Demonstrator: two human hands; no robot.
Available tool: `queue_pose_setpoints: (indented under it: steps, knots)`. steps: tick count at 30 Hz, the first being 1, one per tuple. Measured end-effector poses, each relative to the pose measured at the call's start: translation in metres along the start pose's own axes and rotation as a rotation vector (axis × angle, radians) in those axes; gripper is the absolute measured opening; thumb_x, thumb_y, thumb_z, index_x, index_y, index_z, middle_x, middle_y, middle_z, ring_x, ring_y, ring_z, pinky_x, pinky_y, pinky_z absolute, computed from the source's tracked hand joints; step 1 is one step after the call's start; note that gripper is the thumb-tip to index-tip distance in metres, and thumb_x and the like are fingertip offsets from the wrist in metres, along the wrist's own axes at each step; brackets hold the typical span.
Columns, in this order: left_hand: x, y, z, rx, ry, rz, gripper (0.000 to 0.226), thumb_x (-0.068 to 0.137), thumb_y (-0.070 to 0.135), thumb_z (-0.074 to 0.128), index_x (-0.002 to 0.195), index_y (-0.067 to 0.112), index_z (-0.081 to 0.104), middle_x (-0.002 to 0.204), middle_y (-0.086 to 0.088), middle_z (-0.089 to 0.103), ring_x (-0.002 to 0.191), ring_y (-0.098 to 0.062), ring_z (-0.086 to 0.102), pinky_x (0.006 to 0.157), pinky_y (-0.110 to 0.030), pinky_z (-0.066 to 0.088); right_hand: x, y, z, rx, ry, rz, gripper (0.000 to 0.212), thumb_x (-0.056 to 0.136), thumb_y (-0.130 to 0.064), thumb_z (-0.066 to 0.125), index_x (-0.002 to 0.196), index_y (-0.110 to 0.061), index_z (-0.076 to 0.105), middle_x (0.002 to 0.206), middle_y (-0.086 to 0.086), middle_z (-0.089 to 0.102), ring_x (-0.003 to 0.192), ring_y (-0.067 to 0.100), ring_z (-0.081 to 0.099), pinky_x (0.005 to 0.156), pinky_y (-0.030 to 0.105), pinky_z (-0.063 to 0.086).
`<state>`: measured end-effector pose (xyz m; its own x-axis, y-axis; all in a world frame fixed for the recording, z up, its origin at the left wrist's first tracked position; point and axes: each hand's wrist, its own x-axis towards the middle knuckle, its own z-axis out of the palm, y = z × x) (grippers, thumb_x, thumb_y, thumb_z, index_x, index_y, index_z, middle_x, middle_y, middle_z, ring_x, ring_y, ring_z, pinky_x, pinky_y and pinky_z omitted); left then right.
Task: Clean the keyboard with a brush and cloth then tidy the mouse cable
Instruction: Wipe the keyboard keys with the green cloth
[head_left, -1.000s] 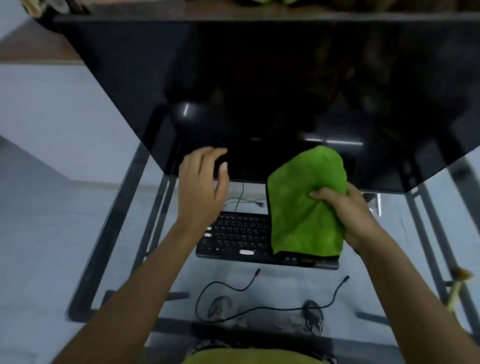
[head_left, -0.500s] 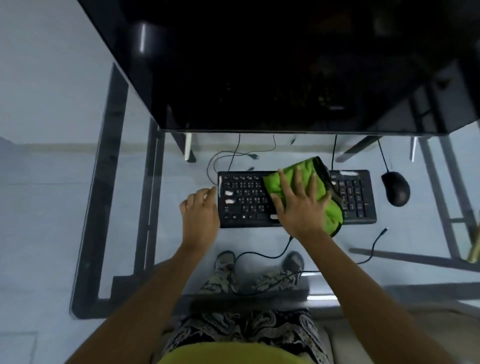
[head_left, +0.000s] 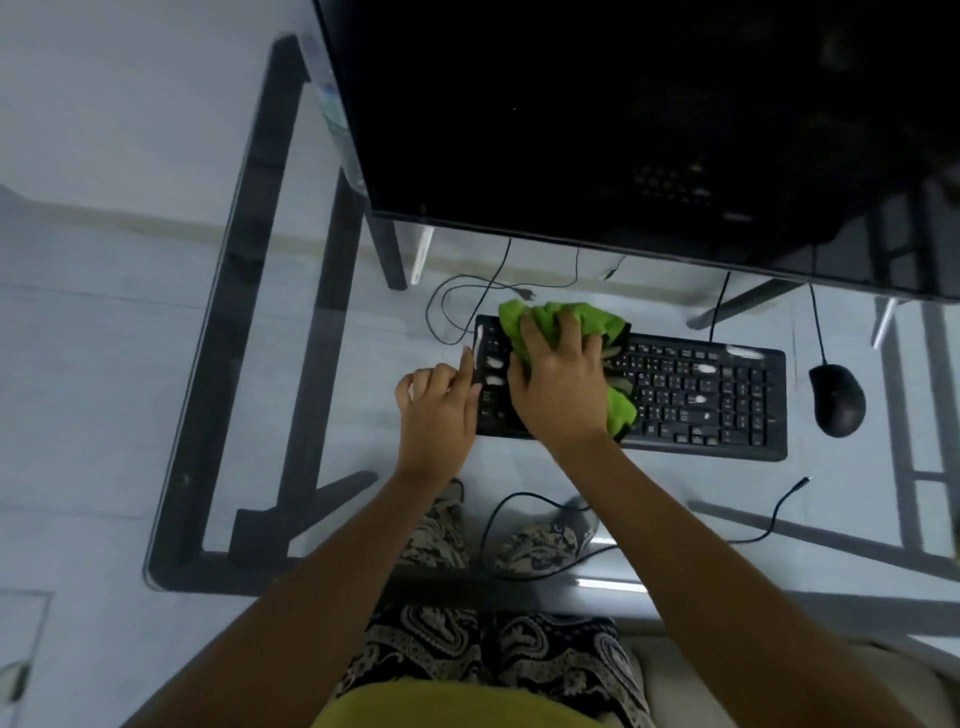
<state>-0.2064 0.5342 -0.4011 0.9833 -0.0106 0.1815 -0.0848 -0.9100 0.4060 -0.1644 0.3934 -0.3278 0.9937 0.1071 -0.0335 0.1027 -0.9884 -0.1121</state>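
Keyboard (head_left: 696, 395), a flat black slab of matte plastic with rows of small square keys, lay on the clear glass worktop (head_left: 322, 395) just below the lower edge of a glossy black monitor (head_left: 597, 114). Across its left half sat a bright green cloth (head_left: 597, 319), soft and fuzzy, bunched into folds. The right hand (head_left: 561, 384) pressed down on that cloth, fingers spread and bent into the fabric, so the grip was closed on the cloth. The left hand (head_left: 436, 405) rested at the keyboard's left end, fingers loosely curled and touching the edge, its grip relaxed and holding nothing. A rounded black mouse (head_left: 836, 400) sat on the glass just right of the keyboard, its thin cable (head_left: 816, 322) running up under the monitor. Another thin black cord (head_left: 774, 512) curled loosely near the front of the worktop. Through the glass showed dark metal frame bars (head_left: 311, 332) and paisley-patterned trousers (head_left: 493, 654).
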Motion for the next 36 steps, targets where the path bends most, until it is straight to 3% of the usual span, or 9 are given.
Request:
queue_pose_setpoints:
  steps: [5, 9, 12, 16, 20, 22, 27, 32, 36]
  knots:
    - [-0.003, 0.004, 0.003, -0.008, 0.003, -0.011, 0.04, 0.098, 0.029, 0.037, 0.121, 0.005, 0.061, 0.086, -0.007, 0.059, 0.083, -0.028, 0.055, 0.092, -0.042, 0.035, -0.026, 0.013, 0.006, -0.13, 0.047, -0.251, 0.043, 0.089, -0.036, 0.056, 0.132, -0.03, 0.057, 0.115, 0.015, 0.062, 0.1, 0.036, 0.052, 0.082, 0.049, 0.042]
    - [0.006, 0.008, 0.002, -0.019, -0.016, 0.008, 0.04, 0.098, 0.029, 0.039, 0.124, 0.006, 0.06, 0.084, -0.006, 0.059, 0.08, -0.026, 0.055, 0.09, -0.042, 0.037, 0.005, 0.016, 0.001, -0.171, -0.004, -0.17, 0.045, 0.092, -0.041, 0.049, 0.137, -0.034, 0.05, 0.13, 0.015, 0.052, 0.137, 0.045, 0.03, 0.102, 0.076, 0.015]
    - [0.01, 0.009, 0.0, -0.016, -0.026, 0.031, 0.04, 0.097, 0.029, 0.04, 0.123, 0.006, 0.06, 0.084, -0.005, 0.059, 0.079, -0.025, 0.055, 0.089, -0.042, 0.038, 0.015, 0.005, 0.0, -0.112, -0.071, -0.062, 0.052, 0.093, -0.035, 0.05, 0.144, -0.037, 0.039, 0.151, 0.012, 0.037, 0.133, 0.051, 0.033, 0.094, 0.074, 0.032]
    - [0.006, -0.01, -0.007, 0.013, -0.02, 0.01, 0.042, 0.096, 0.032, 0.041, 0.124, 0.007, 0.06, 0.09, -0.006, 0.06, 0.085, -0.026, 0.057, 0.094, -0.042, 0.034, 0.01, -0.019, 0.011, -0.131, -0.008, -0.134, 0.061, 0.086, -0.018, 0.06, 0.142, -0.036, 0.044, 0.145, 0.012, 0.047, 0.11, 0.052, 0.049, 0.081, 0.064, 0.046]
    - [0.0, -0.021, -0.012, 0.024, -0.157, 0.056, 0.052, 0.098, 0.043, 0.034, 0.136, 0.011, 0.048, 0.135, -0.011, 0.05, 0.133, -0.032, 0.036, 0.112, -0.057, 0.019, 0.006, -0.012, 0.012, -0.098, -0.012, -0.107, 0.07, 0.087, -0.012, 0.058, 0.147, -0.039, 0.034, 0.144, 0.013, 0.046, 0.111, 0.052, 0.047, 0.083, 0.068, 0.044]
    - [-0.003, -0.023, -0.013, 0.033, -0.227, 0.123, 0.054, 0.1, 0.043, 0.025, 0.141, 0.011, 0.04, 0.149, -0.01, 0.038, 0.143, -0.031, 0.022, 0.116, -0.057, 0.012, 0.007, -0.013, 0.01, -0.088, -0.02, -0.087, 0.069, 0.088, -0.012, 0.058, 0.146, -0.04, 0.034, 0.145, 0.013, 0.045, 0.113, 0.053, 0.045, 0.085, 0.069, 0.042]
    - [-0.007, -0.019, -0.011, 0.13, -0.262, 0.17, 0.054, 0.102, 0.04, 0.017, 0.147, 0.013, 0.029, 0.156, -0.011, 0.026, 0.144, -0.032, 0.019, 0.117, -0.054, 0.013, -0.016, -0.008, 0.015, -0.096, 0.024, -0.2, 0.045, 0.092, -0.025, 0.058, 0.136, -0.034, 0.051, 0.141, 0.016, 0.046, 0.111, 0.051, 0.046, 0.082, 0.062, 0.048]
    - [-0.007, -0.02, -0.012, 0.184, -0.283, 0.165, 0.055, 0.102, 0.041, 0.019, 0.146, 0.009, 0.031, 0.155, -0.013, 0.027, 0.144, -0.034, 0.02, 0.115, -0.055, 0.017, 0.011, -0.01, 0.001, -0.138, -0.032, -0.231, 0.051, 0.086, -0.01, 0.063, 0.132, -0.029, 0.055, 0.124, 0.022, 0.05, 0.099, 0.049, 0.051, 0.074, 0.057, 0.054]
    - [-0.008, -0.019, -0.011, 0.181, -0.293, 0.162, 0.057, 0.102, 0.043, 0.019, 0.147, 0.009, 0.029, 0.155, -0.013, 0.027, 0.144, -0.034, 0.019, 0.116, -0.055, 0.014, 0.008, -0.022, 0.0, -0.117, -0.037, -0.213, 0.046, 0.088, -0.017, 0.06, 0.132, -0.028, 0.056, 0.117, 0.022, 0.049, 0.097, 0.044, 0.051, 0.063, 0.049, 0.057]
